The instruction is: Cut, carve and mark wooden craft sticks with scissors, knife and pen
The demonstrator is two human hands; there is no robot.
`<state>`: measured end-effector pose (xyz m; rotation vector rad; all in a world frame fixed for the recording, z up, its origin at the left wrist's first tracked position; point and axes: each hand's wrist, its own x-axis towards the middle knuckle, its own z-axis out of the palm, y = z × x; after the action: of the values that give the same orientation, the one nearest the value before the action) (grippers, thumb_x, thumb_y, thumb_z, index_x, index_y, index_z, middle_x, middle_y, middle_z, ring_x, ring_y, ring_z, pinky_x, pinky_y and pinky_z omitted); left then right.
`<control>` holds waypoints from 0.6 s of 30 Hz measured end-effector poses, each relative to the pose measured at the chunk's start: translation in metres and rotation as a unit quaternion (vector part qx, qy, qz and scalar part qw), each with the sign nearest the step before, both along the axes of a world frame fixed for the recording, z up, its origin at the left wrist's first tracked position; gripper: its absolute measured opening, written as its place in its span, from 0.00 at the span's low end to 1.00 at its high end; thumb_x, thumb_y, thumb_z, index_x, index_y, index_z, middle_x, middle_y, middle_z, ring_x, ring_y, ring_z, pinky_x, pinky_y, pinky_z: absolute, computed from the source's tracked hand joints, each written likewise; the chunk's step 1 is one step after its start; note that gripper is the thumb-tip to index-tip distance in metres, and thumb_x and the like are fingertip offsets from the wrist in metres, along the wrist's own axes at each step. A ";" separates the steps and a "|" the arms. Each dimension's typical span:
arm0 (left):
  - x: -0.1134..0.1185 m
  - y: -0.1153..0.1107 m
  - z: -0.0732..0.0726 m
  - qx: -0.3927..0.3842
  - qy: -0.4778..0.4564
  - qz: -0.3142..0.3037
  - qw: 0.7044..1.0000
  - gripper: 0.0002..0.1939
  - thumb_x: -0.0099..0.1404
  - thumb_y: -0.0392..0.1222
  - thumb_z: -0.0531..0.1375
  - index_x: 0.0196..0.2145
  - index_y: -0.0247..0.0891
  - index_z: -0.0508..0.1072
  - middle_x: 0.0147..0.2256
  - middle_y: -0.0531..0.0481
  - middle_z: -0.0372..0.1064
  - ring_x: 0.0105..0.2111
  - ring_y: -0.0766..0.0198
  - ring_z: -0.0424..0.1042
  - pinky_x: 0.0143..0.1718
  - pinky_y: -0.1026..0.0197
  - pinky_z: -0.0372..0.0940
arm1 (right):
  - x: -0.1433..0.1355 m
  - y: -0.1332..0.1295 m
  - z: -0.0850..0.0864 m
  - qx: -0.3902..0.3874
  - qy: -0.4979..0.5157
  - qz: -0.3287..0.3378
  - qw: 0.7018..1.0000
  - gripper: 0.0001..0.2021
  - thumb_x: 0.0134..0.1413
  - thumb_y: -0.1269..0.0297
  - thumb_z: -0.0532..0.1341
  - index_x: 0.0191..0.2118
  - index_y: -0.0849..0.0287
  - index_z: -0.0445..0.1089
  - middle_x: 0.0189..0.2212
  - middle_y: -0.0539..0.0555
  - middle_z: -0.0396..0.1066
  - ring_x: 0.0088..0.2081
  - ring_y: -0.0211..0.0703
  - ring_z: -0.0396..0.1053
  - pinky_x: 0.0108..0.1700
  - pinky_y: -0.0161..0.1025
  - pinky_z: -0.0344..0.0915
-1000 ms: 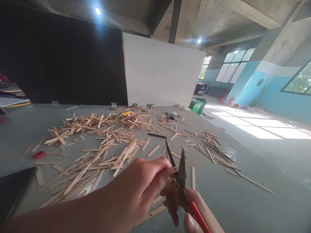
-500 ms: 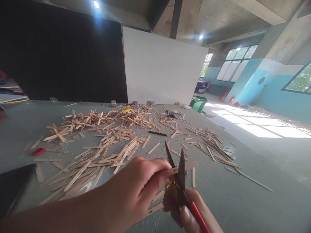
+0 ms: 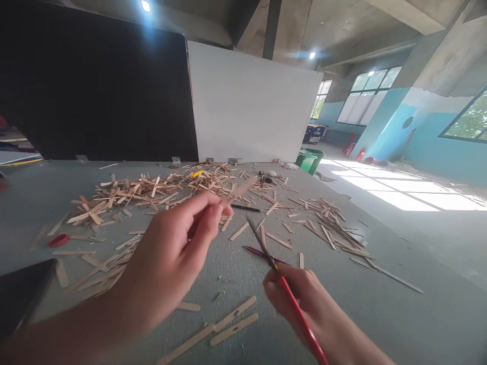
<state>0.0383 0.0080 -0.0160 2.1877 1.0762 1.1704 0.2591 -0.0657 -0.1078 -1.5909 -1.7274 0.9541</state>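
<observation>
Between the thumb and fingers of my left hand [image 3: 173, 248], a thin wooden craft stick [image 3: 242, 189] is pinched, pointing up and to the right. My right hand [image 3: 304, 291] grips red-handled scissors [image 3: 292, 304], whose dark blades are spread and point up and left. A gap separates the stick from the blades. Below and between my hands lie two craft sticks with small cutouts, a nearer one [image 3: 235, 329] and a farther one [image 3: 236, 313]. Another plain stick [image 3: 188, 345] touches their left end. The fingertips of my right hand are partly hidden.
Piles of craft sticks [image 3: 129, 192] cover the grey table's far left, with split strips [image 3: 338, 230] at right. A black pen [image 3: 246, 208], red tape ring [image 3: 59, 240] and yellow object [image 3: 197, 173] lie among them. A dark flat object [image 3: 26, 289] sits at left.
My left hand has moved left and up with the stick, out from between the blades. The scissors have swung to point left, and the cut-out sticks underneath are uncovered.
</observation>
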 end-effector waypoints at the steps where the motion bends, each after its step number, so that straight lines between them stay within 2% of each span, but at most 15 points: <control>1: -0.003 0.002 0.003 -0.020 -0.007 -0.001 1.000 0.17 0.80 0.52 0.51 0.35 0.44 0.70 0.20 0.61 0.54 0.16 0.68 0.54 0.15 0.66 0.51 | 0.004 0.006 -0.003 -0.006 -0.093 -0.025 0.995 0.20 0.66 0.45 0.59 0.29 0.55 0.64 0.22 0.47 0.59 0.25 0.40 0.55 0.28 0.38 0.51; 3: -0.008 0.004 0.006 -0.045 -0.003 -0.010 0.999 0.18 0.81 0.55 0.51 0.35 0.45 0.68 0.21 0.61 0.54 0.18 0.67 0.54 0.16 0.66 0.52 | 0.010 0.018 -0.014 0.014 -0.224 -0.066 0.972 0.11 0.60 0.56 0.65 0.31 0.56 0.69 0.27 0.51 0.69 0.28 0.43 0.62 0.30 0.39 0.53; 5: -0.010 0.003 0.008 -0.050 0.007 -0.017 0.999 0.18 0.81 0.56 0.51 0.37 0.45 0.69 0.22 0.60 0.54 0.19 0.67 0.55 0.18 0.66 0.54 | 0.015 0.026 -0.030 0.028 -0.253 -0.027 0.967 0.03 0.52 0.68 0.67 0.33 0.56 0.73 0.34 0.54 0.77 0.32 0.46 0.69 0.33 0.39 0.57; 6: -0.011 0.001 0.009 -0.051 0.012 -0.022 0.998 0.18 0.81 0.57 0.51 0.38 0.45 0.70 0.22 0.60 0.54 0.20 0.66 0.55 0.19 0.66 0.55 | 0.017 0.029 -0.037 0.032 -0.245 0.007 0.969 0.04 0.50 0.71 0.66 0.33 0.56 0.74 0.36 0.54 0.78 0.34 0.46 0.71 0.34 0.38 0.60; 9: -0.012 -0.005 0.009 -0.071 0.024 -0.040 0.996 0.20 0.80 0.59 0.50 0.39 0.45 0.71 0.24 0.59 0.54 0.22 0.66 0.55 0.20 0.65 0.55 | 0.021 0.032 -0.049 0.050 -0.220 0.072 0.972 0.06 0.52 0.72 0.66 0.37 0.56 0.76 0.41 0.55 0.80 0.41 0.48 0.77 0.40 0.38 0.67; 12: -0.011 -0.009 0.009 -0.093 0.033 -0.055 0.994 0.21 0.80 0.60 0.50 0.38 0.44 0.71 0.24 0.59 0.53 0.22 0.66 0.54 0.20 0.64 0.52 | 0.021 0.033 -0.045 0.052 -0.272 0.074 0.958 0.09 0.52 0.70 0.70 0.41 0.57 0.79 0.46 0.58 0.81 0.47 0.55 0.78 0.46 0.43 0.71; 15: -0.010 -0.010 0.010 -0.099 0.030 -0.060 0.993 0.21 0.81 0.58 0.50 0.39 0.44 0.72 0.23 0.60 0.51 0.21 0.66 0.52 0.20 0.64 0.50 | 0.021 0.035 -0.040 0.044 -0.310 0.073 0.947 0.10 0.57 0.68 0.69 0.45 0.57 0.80 0.46 0.60 0.82 0.45 0.59 0.80 0.45 0.47 0.73; 18: -0.008 -0.010 0.011 -0.088 0.031 -0.059 0.994 0.19 0.81 0.56 0.51 0.40 0.44 0.74 0.23 0.60 0.50 0.20 0.67 0.51 0.19 0.65 0.49 | 0.019 0.035 -0.037 0.076 -0.298 0.101 0.946 0.07 0.64 0.71 0.64 0.41 0.56 0.81 0.40 0.56 0.83 0.40 0.53 0.82 0.42 0.43 0.72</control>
<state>0.0306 -0.0024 -0.0049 2.1308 1.0179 0.9248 0.2780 -0.0307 -0.1445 -1.7313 -2.3437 0.4202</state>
